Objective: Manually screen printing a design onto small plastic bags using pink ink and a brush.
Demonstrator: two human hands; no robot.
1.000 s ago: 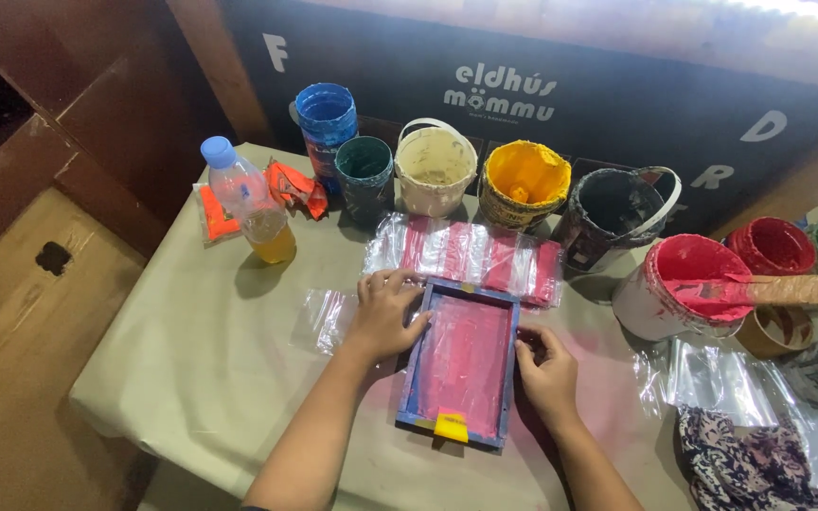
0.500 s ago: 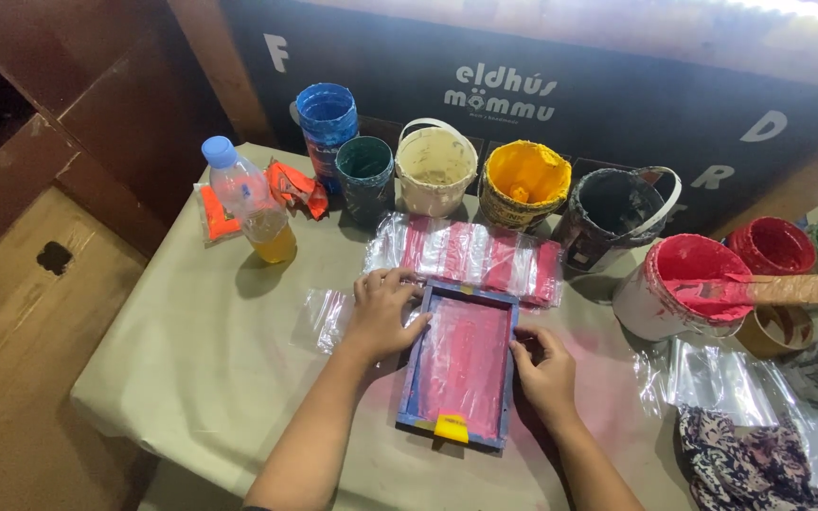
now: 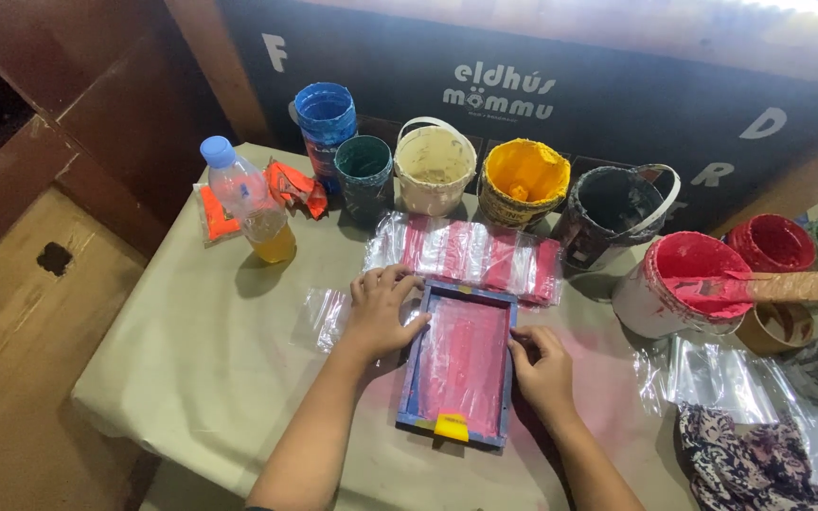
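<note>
Pink ink coats the mesh of a small blue-framed printing screen [image 3: 461, 371] that lies flat on the table [image 3: 191, 360], near its front edge, with a yellow clip [image 3: 451, 425] on the near rail. The left hand [image 3: 382, 308] rests palm down on the frame's left rail and far-left corner, fingers spread and pressing, not curled around anything. The right hand [image 3: 542, 369] lies against the right rail, fingers together and bent along the wood, pressing rather than pinching.

Just beyond the screen's far rail lies a stack of clear plastic bags with pink stripes [image 3: 466, 255], almost touching the frame. A single clear bag [image 3: 326, 317] sits partly under the left hand. More clear plastic sheets [image 3: 721, 378] lie to the right, beside a dark patterned cloth [image 3: 750, 454].

A row of paint buckets stands along the far edge: a blue one [image 3: 326, 118], a dark green one [image 3: 364, 170], a cream one [image 3: 435, 168], a yellow one [image 3: 521, 182] and a black one [image 3: 617, 208]. Further right is a white bucket of red paint [image 3: 679, 284] with a paint-smeared wooden stick [image 3: 769, 287] laid across it, and behind it a red bucket [image 3: 773, 241]. At the far left stands a plastic bottle with a blue cap [image 3: 250, 203], holding yellowish liquid, next to orange wrappers [image 3: 291, 187].

Nothing lies between the hands and the screen.
</note>
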